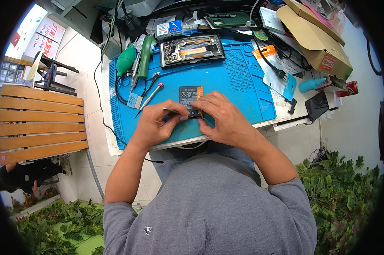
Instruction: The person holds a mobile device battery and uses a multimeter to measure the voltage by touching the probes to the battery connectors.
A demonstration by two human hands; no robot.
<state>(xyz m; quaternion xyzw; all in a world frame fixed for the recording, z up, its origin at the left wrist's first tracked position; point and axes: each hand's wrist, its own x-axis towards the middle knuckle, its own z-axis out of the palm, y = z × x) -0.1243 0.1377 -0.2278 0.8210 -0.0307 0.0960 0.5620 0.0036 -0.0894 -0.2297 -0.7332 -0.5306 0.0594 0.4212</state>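
A flat black phone battery (186, 92) with an orange strip on its right side and printed writing lies on the blue silicone repair mat (192, 76). My left hand (158, 122) pinches a thin metal tool (170, 110), perhaps tweezers, at the battery's near left corner. Fingers of my right hand (225, 116) rest on the battery's right side and grip its near right corner, the thumb below. A dark narrow strip (195, 117) runs along the near edge between both hands. The tool's tip is hidden by my fingers.
Beyond the battery, an opened smartphone (192, 49) sits in a black tray. To the left lie a screwdriver (151, 95), a green air blower (126, 60), a green-handled tool (146, 57) and cables. At right are a teal bottle (311, 85), a phone (317, 106) and a cardboard box (319, 47).
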